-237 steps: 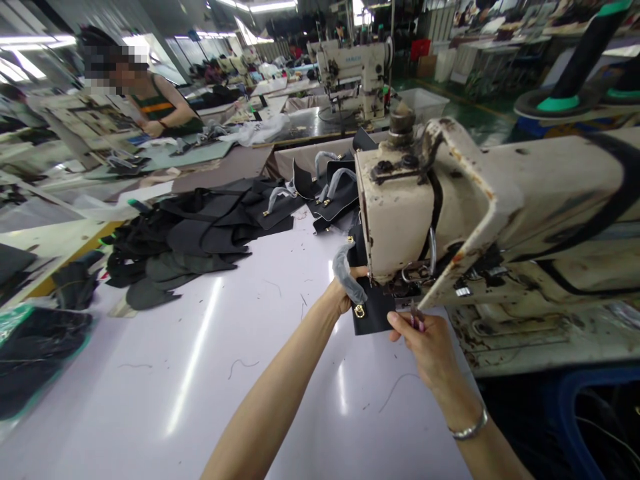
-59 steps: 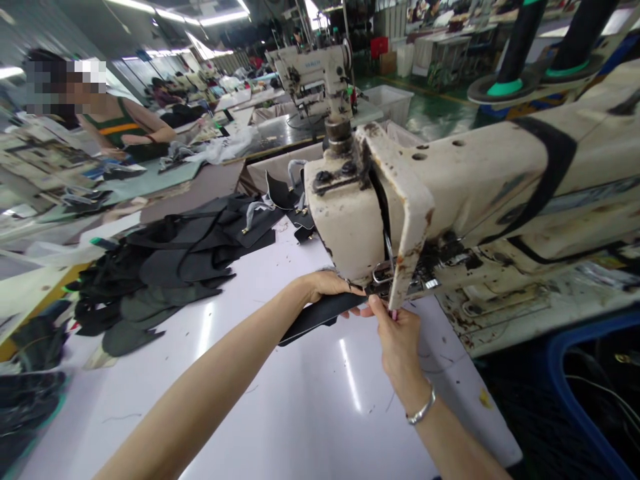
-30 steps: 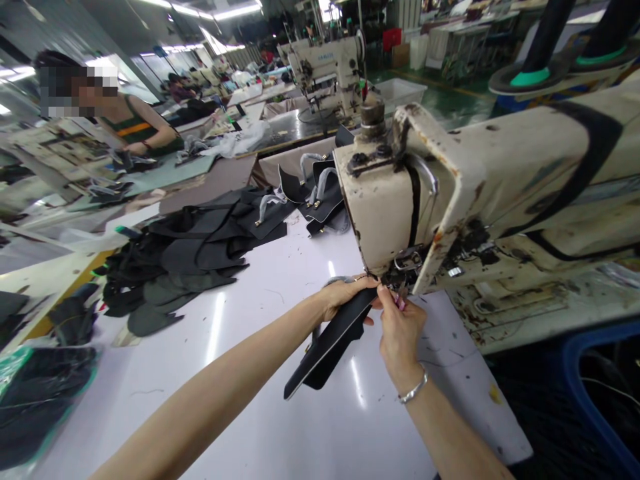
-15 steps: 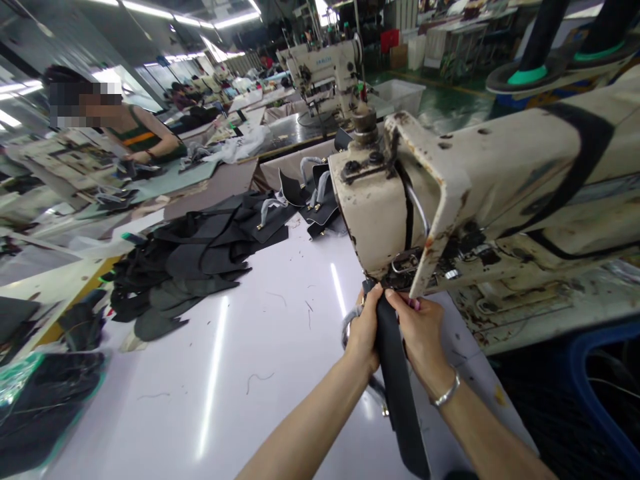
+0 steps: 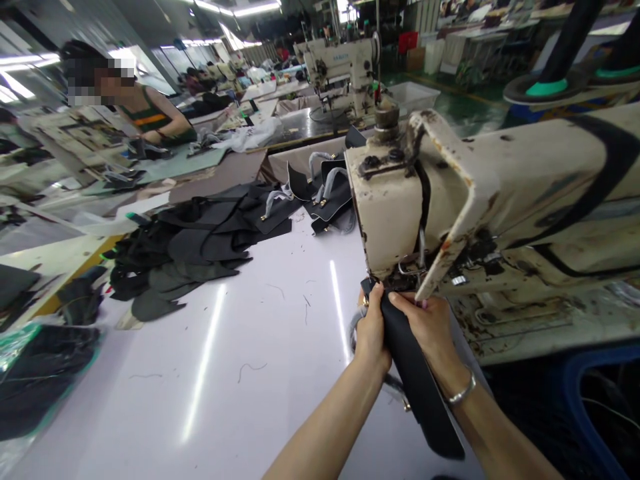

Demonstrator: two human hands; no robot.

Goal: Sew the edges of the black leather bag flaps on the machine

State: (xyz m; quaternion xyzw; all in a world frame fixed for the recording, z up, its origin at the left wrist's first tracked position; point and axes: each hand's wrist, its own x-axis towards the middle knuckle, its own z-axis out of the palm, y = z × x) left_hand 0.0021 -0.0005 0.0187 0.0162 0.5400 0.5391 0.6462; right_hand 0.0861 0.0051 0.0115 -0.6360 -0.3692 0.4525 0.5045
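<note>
A long black panel, leather-like, runs from the head of a worn sewing machine toward me, its rounded end over the white table. My left hand grips its left edge near the machine's foot, fingers closed. On the opposite edge, my right hand pinches the panel with thumb on top, just below the machine's bent metal guard. A grey wrapped handle with gold-coloured fittings loops out beside my left hand, partly under it. The needle and the panel's far end are hidden.
A heap of black cut pieces lies at the table's left. Behind it are black panels with grey wrapped handles. A plastic-wrapped black bundle sits front left, a blue bin at right. A co-worker sits across.
The view has shifted slightly, putting the machine and my hands further right. The panel's near end has swung to the right and a little away from me. Both hands keep hold of it.
</note>
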